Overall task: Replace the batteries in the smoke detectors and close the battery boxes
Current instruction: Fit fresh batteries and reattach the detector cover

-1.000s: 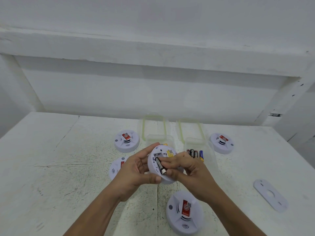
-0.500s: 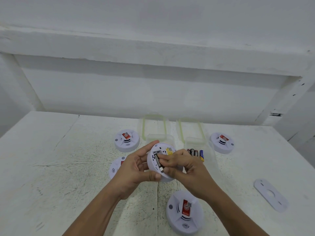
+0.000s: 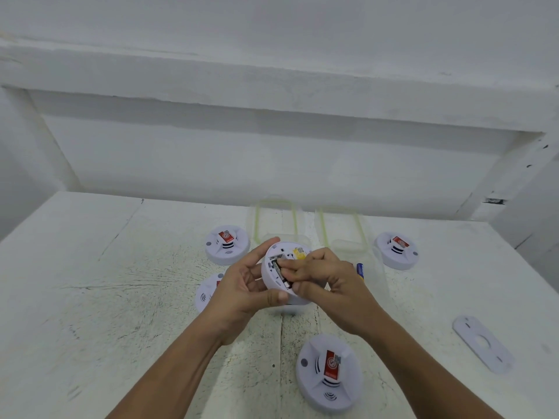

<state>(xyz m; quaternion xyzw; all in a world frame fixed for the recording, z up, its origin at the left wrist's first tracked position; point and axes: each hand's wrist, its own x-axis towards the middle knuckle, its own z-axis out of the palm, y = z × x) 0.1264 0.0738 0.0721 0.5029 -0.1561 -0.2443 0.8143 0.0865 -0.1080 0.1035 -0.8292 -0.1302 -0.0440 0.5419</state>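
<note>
Hands meet above the middle of the scuffed white painted surface [image 3: 90,297]. Your left hand [image 3: 242,285] grips a round white plastic smoke detector [image 3: 286,248] by its rim. The thumb is on the near side and the fingers curl round the far side, with the detector's back turned toward you. Your right hand [image 3: 329,282] curls over that back, its fingertips and thumb pinching a dark cylindrical battery [image 3: 279,272] that lies in the open bay. Whether the battery is fully seated cannot be told. A small yellow sticker [image 3: 299,251] on the back has print too small to read.

Four more white detectors lie face up:
- The far-left detector [image 3: 227,244] is toward the far edge.
- The half-hidden detector [image 3: 205,294] lies behind your left wrist.
- The near detector [image 3: 329,371] is by the front edge.
- The far-right detector [image 3: 396,251] is toward the far right corner.

Each carries a red label with a round emblem, but the wording is unreadable.

Two clear plastic boxes, the left box [image 3: 273,219] and the right box [image 3: 341,228], stand at the middle of the far edge with green-sealed lids. A blue battery [image 3: 360,269] shows just past your right knuckles. A flat white mounting plate [image 3: 481,343] lies near the right edge.
</note>
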